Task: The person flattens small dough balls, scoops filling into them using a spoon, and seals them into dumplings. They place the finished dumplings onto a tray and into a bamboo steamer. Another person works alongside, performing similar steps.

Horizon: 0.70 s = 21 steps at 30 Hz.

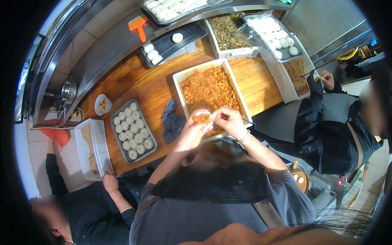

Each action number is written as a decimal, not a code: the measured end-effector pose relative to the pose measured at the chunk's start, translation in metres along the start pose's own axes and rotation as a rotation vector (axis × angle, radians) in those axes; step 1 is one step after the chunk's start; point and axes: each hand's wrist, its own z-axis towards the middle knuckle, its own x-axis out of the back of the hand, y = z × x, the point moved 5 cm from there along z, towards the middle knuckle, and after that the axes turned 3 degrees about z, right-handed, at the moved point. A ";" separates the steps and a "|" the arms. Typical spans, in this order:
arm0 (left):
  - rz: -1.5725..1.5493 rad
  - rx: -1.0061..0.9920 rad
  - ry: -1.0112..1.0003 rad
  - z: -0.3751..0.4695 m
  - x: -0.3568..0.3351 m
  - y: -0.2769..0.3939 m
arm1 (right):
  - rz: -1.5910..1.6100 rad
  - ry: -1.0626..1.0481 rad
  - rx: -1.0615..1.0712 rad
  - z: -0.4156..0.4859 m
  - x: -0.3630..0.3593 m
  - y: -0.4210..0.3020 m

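Observation:
My left hand [191, 134] cups a round dough wrapper [210, 125] with orange-brown chopped filling [201, 118] heaped inside. The fingers of my right hand [229, 122] pinch the wrapper's right edge, so both hands meet on it. The wrapper's top is still apart, with filling showing. Both hands are over the near end of a white plastic tub [177, 84], which holds a broad layer of the same orange filling [211, 84]. A thin dark handle [249, 122] sticks out at the tub's near right corner. My forearms and apron hide part of the tub's near edge.
Left of the tub lie a striped cloth [172, 121] and a metal tray of shaped buns [131, 130]. Beyond are a black tray [171, 46], a tub of green filling [226, 32] and a dough tray [286, 55]. Co-workers' hands [110, 181] [327, 80] are at both sides.

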 end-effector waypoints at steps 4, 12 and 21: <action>0.000 0.021 -0.066 0.001 -0.003 0.002 | 0.339 -0.083 -0.297 0.006 0.002 0.014; -0.013 0.093 -0.015 0.005 0.000 0.005 | 0.344 -0.141 -0.422 0.011 0.004 0.021; 0.200 0.066 0.073 0.010 0.007 0.000 | 0.074 -0.116 -0.189 0.012 0.000 0.006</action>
